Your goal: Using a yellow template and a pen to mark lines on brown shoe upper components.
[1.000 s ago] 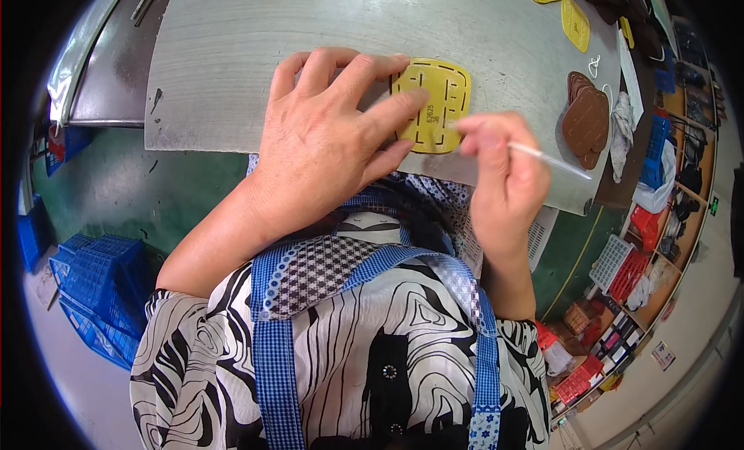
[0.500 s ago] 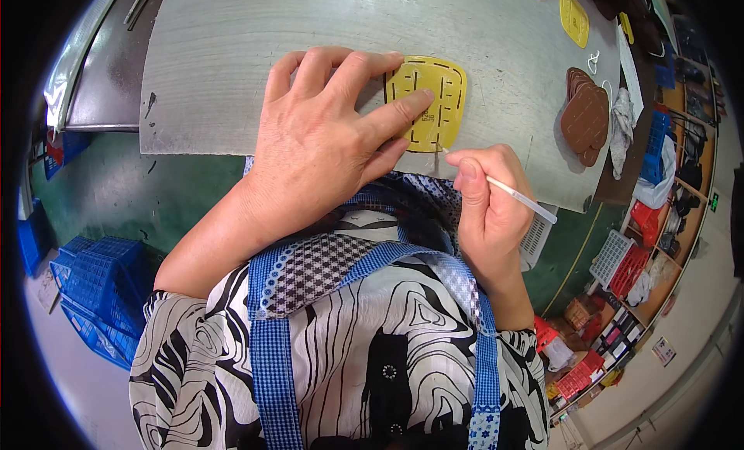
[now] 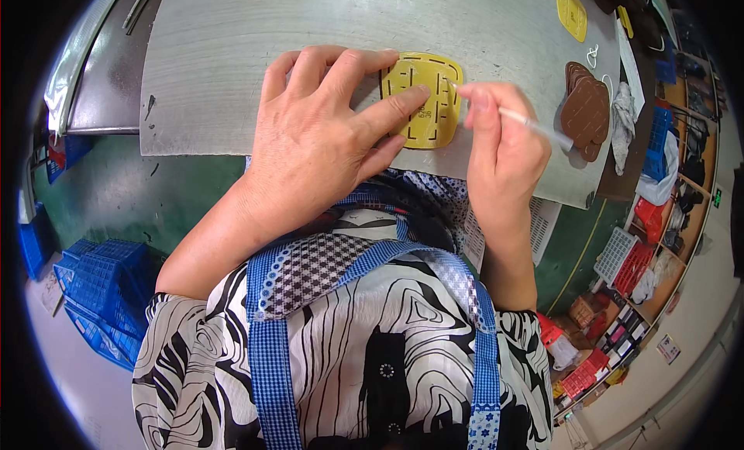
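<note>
My left hand [image 3: 329,117] lies spread over the left side of a yellow slotted template [image 3: 422,128], its index finger and thumb pressing on it against the grey table. Dark lines show through the slots, and a dark edge runs along its left side. What lies beneath it I cannot make out. In my right hand [image 3: 504,140], pinched between thumb and fingers, is a thin white pen [image 3: 527,120], slightly blurred. Its tip is at the template's upper right slots, and its rear end points down to the right.
A stack of brown cut pieces [image 3: 585,109] lies on the table [image 3: 232,70] at the right, beside a crumpled rag [image 3: 622,128] and a white string [image 3: 593,56]. More yellow templates [image 3: 572,16] are at the far right. Blue crates [image 3: 105,295] stand on the floor at left.
My right hand has carried the pen tip from the template's near edge up to its upper right slots. My left hand and the template have barely shifted.
</note>
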Action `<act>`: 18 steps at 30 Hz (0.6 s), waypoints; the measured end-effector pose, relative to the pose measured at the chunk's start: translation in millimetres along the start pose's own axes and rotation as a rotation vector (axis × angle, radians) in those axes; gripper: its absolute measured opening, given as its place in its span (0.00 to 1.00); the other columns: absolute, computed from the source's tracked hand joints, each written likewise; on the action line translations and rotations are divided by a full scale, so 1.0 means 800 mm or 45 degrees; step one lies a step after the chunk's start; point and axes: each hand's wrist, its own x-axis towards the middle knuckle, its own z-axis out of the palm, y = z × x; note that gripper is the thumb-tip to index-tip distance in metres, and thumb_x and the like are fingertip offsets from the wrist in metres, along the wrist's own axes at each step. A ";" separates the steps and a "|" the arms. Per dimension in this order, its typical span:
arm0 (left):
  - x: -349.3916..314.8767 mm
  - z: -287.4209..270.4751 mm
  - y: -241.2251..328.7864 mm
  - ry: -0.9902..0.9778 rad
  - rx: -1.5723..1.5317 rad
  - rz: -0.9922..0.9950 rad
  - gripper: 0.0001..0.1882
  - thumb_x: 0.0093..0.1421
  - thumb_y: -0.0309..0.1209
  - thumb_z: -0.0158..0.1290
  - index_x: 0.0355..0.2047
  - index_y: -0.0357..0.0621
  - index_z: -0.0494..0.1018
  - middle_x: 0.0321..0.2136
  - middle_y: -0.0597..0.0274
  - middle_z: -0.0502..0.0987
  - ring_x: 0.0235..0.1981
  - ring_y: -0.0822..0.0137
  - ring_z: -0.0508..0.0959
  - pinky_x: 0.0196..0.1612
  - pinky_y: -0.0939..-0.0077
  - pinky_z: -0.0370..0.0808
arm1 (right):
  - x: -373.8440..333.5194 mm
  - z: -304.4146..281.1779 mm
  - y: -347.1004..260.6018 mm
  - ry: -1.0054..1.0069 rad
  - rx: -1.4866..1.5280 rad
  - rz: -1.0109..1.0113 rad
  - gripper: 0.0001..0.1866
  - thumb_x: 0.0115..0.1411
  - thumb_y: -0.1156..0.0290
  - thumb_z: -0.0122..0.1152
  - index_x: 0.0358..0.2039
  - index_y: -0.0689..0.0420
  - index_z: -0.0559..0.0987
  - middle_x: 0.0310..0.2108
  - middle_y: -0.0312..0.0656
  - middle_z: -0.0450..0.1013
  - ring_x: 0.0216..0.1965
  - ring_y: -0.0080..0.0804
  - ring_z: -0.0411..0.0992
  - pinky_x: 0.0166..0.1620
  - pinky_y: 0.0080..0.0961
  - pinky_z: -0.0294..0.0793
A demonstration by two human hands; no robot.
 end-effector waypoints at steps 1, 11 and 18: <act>0.000 0.001 -0.001 0.005 0.001 -0.006 0.24 0.55 0.39 0.65 0.55 0.70 0.81 0.58 0.70 0.73 0.56 0.58 0.70 0.61 0.57 0.65 | -0.008 -0.003 -0.005 -0.002 0.000 0.000 0.08 0.71 0.73 0.56 0.36 0.61 0.80 0.30 0.47 0.76 0.30 0.46 0.74 0.35 0.37 0.72; 0.030 -0.020 -0.012 -0.015 -0.038 0.141 0.32 0.48 0.34 0.70 0.56 0.58 0.78 0.53 0.64 0.74 0.54 0.57 0.73 0.59 0.61 0.67 | -0.018 -0.022 -0.012 -0.039 0.494 0.328 0.08 0.71 0.73 0.57 0.46 0.61 0.81 0.30 0.46 0.76 0.30 0.41 0.75 0.37 0.31 0.74; 0.078 -0.014 -0.030 -0.318 -0.290 0.261 0.39 0.43 0.36 0.74 0.55 0.46 0.70 0.47 0.56 0.73 0.52 0.51 0.74 0.56 0.58 0.69 | -0.009 0.015 0.014 0.145 0.404 0.302 0.12 0.62 0.73 0.72 0.44 0.61 0.80 0.33 0.43 0.79 0.34 0.24 0.76 0.40 0.24 0.76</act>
